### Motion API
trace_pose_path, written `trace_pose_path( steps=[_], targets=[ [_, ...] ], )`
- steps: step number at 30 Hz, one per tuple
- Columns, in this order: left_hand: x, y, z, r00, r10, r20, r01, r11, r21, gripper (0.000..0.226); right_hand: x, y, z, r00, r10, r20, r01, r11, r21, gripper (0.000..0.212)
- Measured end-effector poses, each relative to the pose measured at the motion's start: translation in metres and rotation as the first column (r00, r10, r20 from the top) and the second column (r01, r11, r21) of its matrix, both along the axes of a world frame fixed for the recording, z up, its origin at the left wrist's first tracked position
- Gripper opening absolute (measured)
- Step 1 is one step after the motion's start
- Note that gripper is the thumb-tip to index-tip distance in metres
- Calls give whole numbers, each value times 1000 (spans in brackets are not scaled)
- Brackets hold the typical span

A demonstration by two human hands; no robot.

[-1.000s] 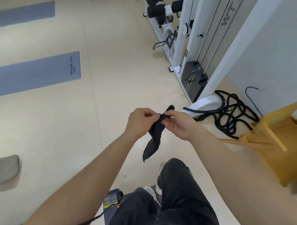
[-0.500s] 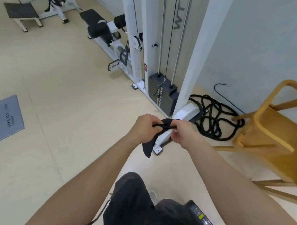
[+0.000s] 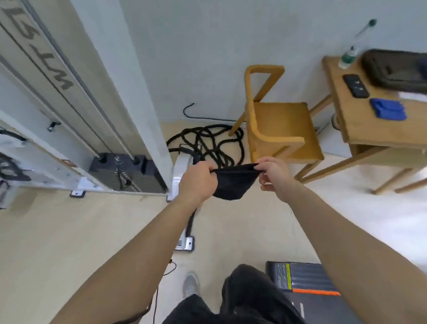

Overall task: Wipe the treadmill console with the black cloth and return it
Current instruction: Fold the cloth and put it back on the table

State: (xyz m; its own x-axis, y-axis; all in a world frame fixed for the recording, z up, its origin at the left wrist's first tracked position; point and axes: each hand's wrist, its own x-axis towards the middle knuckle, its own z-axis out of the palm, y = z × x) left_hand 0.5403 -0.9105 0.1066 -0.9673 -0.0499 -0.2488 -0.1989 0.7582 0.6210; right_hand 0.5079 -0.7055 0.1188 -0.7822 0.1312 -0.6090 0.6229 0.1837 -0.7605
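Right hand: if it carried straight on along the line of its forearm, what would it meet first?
Most likely the wooden chair: the right hand, pinching the black cloth, sits just before its seat edge. Depth is unclear, so it might pass above the seat.

Grey letters "WT" with a further blurred character running along the white upright panel of the cable weight machine (image 3: 44, 68), small print on a yellow-green label on the dark treadmill end (image 3: 288, 276), too small to read

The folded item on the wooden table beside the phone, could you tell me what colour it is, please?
Blue; the folded item shows clearly in the head view.
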Motion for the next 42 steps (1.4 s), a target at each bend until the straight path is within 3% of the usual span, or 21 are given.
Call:
trace_pose_path(
  steps=[4, 8, 13, 15, 18, 21, 23, 27, 29, 31, 32, 33, 35, 37, 39, 42],
  targets=[
    [-60, 56, 0, 984, -158, -87, 163, 985, 56, 25, -17, 53, 6, 959, -281, -30, 273, 950, -153, 16],
    [-117, 128, 9, 932, -346, -113, 361, 919, 162, 29, -32, 124, 8, 912, -405, -59, 378, 889, -259, 29],
    [-188, 234, 18, 866, -485, -122, 500, 849, 171, 38, -54, 232, -1, 927, -337, -165, 319, 939, -130, 20],
    [-214, 279, 21, 833, -544, -98, 553, 814, 180, 34, -61, 272, -1, 948, -243, -206, 250, 968, 7, 16],
    [-244, 349, 29, 779, -626, -47, 624, 765, 161, 27, -78, 329, 0, 965, -192, -181, 237, 931, 277, 4],
    [-270, 413, 36, 724, -690, -2, 683, 717, 139, 28, -101, 383, 5, 956, -200, -214, 273, 873, 404, 13],
    [-285, 450, 41, 695, -719, 7, 713, 691, 117, 32, -114, 415, 12, 938, -227, -264, 321, 854, 410, 13],
    [-322, 517, 51, 615, -784, 89, 776, 621, 108, 32, -137, 468, 32, 921, -310, -235, 365, 897, 250, 9],
    [-349, 551, 62, 622, -773, 125, 713, 625, 319, 33, -154, 496, 41, 885, -384, -264, 431, 889, 152, 7],
    [-375, 581, 72, 679, -703, 214, 390, 591, 706, 30, -173, 524, 53, 777, -547, -313, 566, 824, -36, 12],
    [-387, 594, 71, 658, -696, 286, 201, 529, 824, 24, -184, 537, 60, 704, -637, -314, 630, 764, -137, 14],
    [-397, 606, 68, 579, -736, 350, 64, 469, 881, 25, -196, 549, 67, 633, -716, -295, 684, 695, -221, 16],
    [-406, 631, 57, 374, -832, 411, 15, 448, 894, 57, -219, 571, 79, 490, -845, -214, 762, 534, -366, 18],
    [-410, 652, 49, 283, -863, 418, -15, 432, 902, 69, -239, 594, 82, 406, -908, -101, 778, 401, -484, 23],
    [-421, 674, 46, 318, -872, 373, -40, 381, 924, 57, -251, 615, 75, 428, -903, -47, 739, 379, -556, 41],
    [-445, 707, 42, 366, -883, 294, -5, 314, 949, 48, -258, 643, 50, 550, -835, -18, 696, 471, -542, 58]
  ],
)
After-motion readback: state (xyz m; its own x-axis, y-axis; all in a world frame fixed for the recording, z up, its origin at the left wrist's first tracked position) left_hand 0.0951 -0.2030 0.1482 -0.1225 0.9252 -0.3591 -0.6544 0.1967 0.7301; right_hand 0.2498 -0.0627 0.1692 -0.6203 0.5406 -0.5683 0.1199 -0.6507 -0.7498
